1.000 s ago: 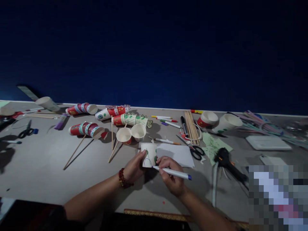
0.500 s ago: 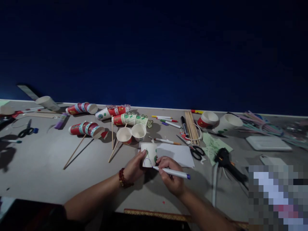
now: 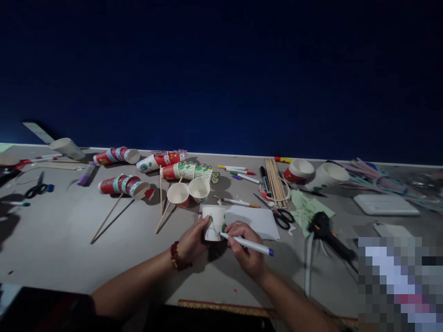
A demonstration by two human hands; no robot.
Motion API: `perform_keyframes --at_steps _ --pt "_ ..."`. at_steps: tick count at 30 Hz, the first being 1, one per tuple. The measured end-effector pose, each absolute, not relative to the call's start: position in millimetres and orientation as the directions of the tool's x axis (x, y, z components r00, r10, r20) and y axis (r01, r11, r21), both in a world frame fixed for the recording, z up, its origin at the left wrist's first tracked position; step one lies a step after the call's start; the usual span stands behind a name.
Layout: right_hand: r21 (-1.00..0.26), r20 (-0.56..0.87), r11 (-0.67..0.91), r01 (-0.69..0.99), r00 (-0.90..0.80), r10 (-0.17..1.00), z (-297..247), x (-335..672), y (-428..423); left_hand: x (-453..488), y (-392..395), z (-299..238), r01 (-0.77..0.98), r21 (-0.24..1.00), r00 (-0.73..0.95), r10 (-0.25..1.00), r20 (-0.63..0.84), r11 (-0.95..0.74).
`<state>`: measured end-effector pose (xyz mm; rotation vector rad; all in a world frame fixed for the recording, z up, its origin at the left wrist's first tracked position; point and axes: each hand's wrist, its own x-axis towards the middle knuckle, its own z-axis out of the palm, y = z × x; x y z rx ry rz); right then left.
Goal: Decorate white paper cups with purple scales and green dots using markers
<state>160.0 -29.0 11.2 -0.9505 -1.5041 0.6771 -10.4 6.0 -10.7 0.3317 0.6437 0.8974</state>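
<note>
A white paper cup [image 3: 213, 221] with green prints and a thin purple line faces me at the middle of the table. My left hand [image 3: 194, 240], a beaded bracelet on its wrist, is closed around the cup's left side. A white marker [image 3: 251, 245] with a purple end is pinched in my right hand [image 3: 247, 251]. Its tip touches or nearly touches the lower right of the cup's wall. White paper [image 3: 254, 221] lies behind the right hand. Two more paper cups, one red-sided [image 3: 178, 194] and one white [image 3: 199, 189], stand just beyond.
Stacked-cup figures [image 3: 124, 185] on sticks lie to the left. Several markers [image 3: 238, 168], wooden sticks [image 3: 276, 182] and black-handled scissors [image 3: 284, 218] are behind the right hand. Farther right sit a black glue gun [image 3: 330, 235], green paper scraps [image 3: 308, 210] and a white box [image 3: 386, 205].
The marker tip has moved slightly up along the cup's lower right wall, with my right hand shifting a little. My left hand and the cup stay in place.
</note>
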Motion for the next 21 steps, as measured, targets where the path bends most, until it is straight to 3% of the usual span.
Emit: perform_keyframes --at_steps 21 --pt "-0.874 0.467 0.455 0.168 0.031 0.884 0.5 164.5 -27.4 -11.9 8.8 -6.5 -0.658 0.452 0.489 0.799 -0.351 0.602"
